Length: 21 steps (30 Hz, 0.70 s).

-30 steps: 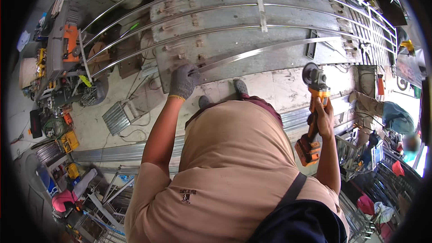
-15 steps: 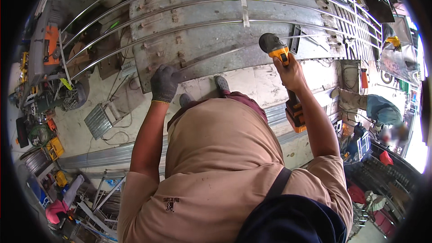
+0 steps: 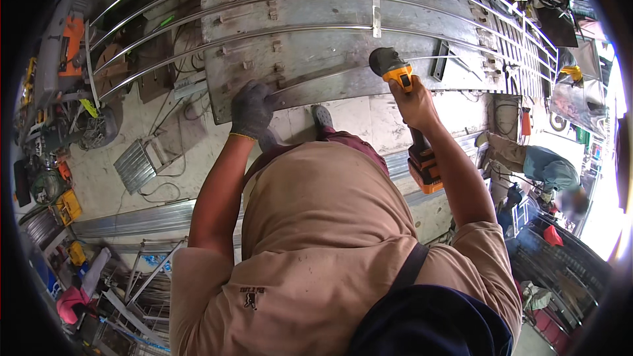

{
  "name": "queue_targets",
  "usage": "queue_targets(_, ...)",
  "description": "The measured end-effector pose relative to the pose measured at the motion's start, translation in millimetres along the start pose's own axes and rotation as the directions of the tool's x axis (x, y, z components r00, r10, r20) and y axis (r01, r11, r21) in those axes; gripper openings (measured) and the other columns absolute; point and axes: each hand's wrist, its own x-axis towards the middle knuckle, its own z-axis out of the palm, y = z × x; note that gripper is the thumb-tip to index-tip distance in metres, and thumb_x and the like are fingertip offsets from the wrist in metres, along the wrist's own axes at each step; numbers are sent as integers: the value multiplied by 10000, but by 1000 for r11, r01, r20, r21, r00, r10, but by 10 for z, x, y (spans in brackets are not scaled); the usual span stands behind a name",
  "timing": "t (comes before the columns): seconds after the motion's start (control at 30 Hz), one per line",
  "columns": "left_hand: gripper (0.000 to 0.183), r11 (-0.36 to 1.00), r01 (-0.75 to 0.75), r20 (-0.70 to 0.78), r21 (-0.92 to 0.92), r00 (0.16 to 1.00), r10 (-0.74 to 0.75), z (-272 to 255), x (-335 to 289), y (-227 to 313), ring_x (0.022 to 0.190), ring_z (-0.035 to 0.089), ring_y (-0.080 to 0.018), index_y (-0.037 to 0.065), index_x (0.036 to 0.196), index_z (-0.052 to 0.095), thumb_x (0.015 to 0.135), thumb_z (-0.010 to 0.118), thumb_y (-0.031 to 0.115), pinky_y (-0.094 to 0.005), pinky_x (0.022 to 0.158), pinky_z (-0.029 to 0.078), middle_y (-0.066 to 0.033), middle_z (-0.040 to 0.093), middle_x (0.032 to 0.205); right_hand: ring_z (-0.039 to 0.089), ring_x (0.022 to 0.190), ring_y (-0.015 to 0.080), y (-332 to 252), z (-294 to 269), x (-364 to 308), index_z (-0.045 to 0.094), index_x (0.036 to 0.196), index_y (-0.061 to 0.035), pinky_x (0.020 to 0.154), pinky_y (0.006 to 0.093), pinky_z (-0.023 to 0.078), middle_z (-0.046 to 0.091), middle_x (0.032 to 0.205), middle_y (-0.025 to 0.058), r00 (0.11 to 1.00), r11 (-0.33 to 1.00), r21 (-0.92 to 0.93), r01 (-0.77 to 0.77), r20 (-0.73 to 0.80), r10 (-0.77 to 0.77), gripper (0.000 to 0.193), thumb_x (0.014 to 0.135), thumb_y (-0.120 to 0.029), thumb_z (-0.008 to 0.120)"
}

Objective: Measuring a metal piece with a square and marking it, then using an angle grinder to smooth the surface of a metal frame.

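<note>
My left hand (image 3: 252,109), in a dark grey work glove, is closed around the near-left end of a thin metal rod (image 3: 316,80). The rod slants away to the right over the worktable's front edge. Bare and wrapped round its body, my right hand (image 3: 414,102) grips a yellow and black cordless angle grinder (image 3: 389,66). Its dark guarded head is at the rod, about midway along; whether the disc touches the metal cannot be made out. The orange-trimmed battery (image 3: 425,170) hangs below my right wrist.
A long railing frame of shiny tubes (image 3: 316,31) lies across the grey metal worktable (image 3: 297,59). A dark angle bracket (image 3: 440,59) rests right of the grinder. Tools and cables crowd the left side. At right, another person in a blue-green top (image 3: 552,166) bends over.
The grinder has shifted left along the rod. My left hand keeps its hold on the rod's end. The whole view has swung slightly, and the other person at right shows more.
</note>
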Motion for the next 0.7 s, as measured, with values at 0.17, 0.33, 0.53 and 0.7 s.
queue_targets(0.17, 168, 997, -4, 1, -76, 1000, 4, 30, -8, -46, 837, 657, -392, 110, 843, 687, 841, 806, 229, -489, 737, 526, -128, 653, 862, 714, 1052, 515, -291, 228, -177, 602, 1177, 85, 876, 500, 559, 715, 1022, 364, 1000, 1000, -2, 13, 21, -13, 647, 991, -532, 659)
queue_targets(0.33, 138, 996, -26, -1, -84, 1000, 26, 56, -10, -76, 853, 667, -389, 111, 840, 684, 853, 780, 210, -491, 750, 541, -130, 665, 871, 748, 945, 423, -569, 438, -329, 600, 1139, 55, 827, 473, 556, 726, 963, 299, 999, 997, -70, 26, 40, -23, 563, 1004, -487, 668)
queue_targets(0.53, 88, 992, -41, 9, -116, 999, 42, 43, 10, -61, 838, 663, -410, 97, 845, 696, 826, 757, 156, -502, 751, 536, -154, 662, 850, 703, 1015, 550, -786, 684, -452, 553, 1195, 92, 853, 548, 557, 699, 997, 397, 992, 995, -20, 95, 87, -93, 664, 997, -533, 661)
queue_targets(0.7, 80, 998, -36, 14, -58, 999, 37, 134, -10, -159, 862, 671, -408, 91, 860, 698, 837, 744, 152, -498, 767, 544, -165, 674, 872, 703, 993, 555, -1066, 761, -558, 542, 1200, 91, 850, 556, 558, 705, 990, 391, 988, 997, -43, 59, 148, -52, 655, 998, -521, 662)
